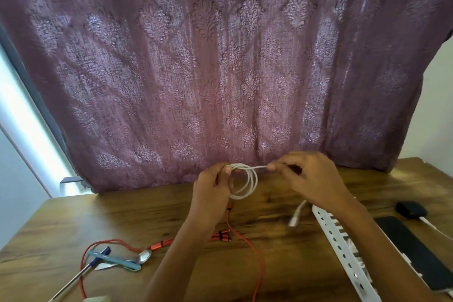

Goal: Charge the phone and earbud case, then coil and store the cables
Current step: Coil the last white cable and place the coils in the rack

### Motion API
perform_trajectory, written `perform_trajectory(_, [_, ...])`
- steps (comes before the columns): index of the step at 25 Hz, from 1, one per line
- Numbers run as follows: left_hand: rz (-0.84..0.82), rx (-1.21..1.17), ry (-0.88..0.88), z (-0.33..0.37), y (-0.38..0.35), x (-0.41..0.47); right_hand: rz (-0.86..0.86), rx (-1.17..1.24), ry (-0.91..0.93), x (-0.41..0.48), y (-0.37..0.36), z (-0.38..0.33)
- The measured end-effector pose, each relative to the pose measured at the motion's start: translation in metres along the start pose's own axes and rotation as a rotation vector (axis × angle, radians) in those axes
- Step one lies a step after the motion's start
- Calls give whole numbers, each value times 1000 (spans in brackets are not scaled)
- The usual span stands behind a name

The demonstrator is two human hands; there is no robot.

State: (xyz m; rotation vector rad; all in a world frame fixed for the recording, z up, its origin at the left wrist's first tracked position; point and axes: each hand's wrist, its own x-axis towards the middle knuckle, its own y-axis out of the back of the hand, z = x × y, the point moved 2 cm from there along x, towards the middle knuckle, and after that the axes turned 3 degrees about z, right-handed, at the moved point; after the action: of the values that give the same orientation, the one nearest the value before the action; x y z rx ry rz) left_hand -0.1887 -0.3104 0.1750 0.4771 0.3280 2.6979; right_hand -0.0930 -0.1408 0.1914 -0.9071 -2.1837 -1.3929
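Observation:
My left hand (212, 189) grips a white cable (247, 184) wound into a small coil, held above the wooden table (282, 252). My right hand (307, 176) pinches the cable's loose strand just right of the coil. A white plug end (295, 216) hangs blurred under my right wrist. A red cable (247, 245) with several metal connectors lies loose on the table below my left arm. At the right a black phone (416, 250) lies flat. Beyond it sits a dark earbud case (411, 209) with a white cable (435, 228) at it.
A white perforated tray (343, 250) runs along the table under my right forearm. At the front left lie a spoon (144, 256), a knife, pens (112, 258) and a metal rod (71, 284). A patterned mauve curtain (220, 68) hangs behind the table.

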Motion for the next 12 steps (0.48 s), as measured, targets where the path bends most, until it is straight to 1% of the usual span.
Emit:
perform_trajectory(1, [-44,-172,104,-1,-4,0,16,139,-36,-1,-8,5])
perform_trajectory(3, [-107,-357,238,1,-10,-5,106,276,-82,-5,-24,9])
perform_trajectory(6, [-148,-557,326,6,-15,-11,246,269,-138,-13,-38,6])
perform_trajectory(8, [-153,-673,379,6,-14,-11,280,317,-181,-16,-43,1])
perform_trajectory(12, [-155,-892,415,8,-17,-11,255,685,-292,-23,-57,-15])
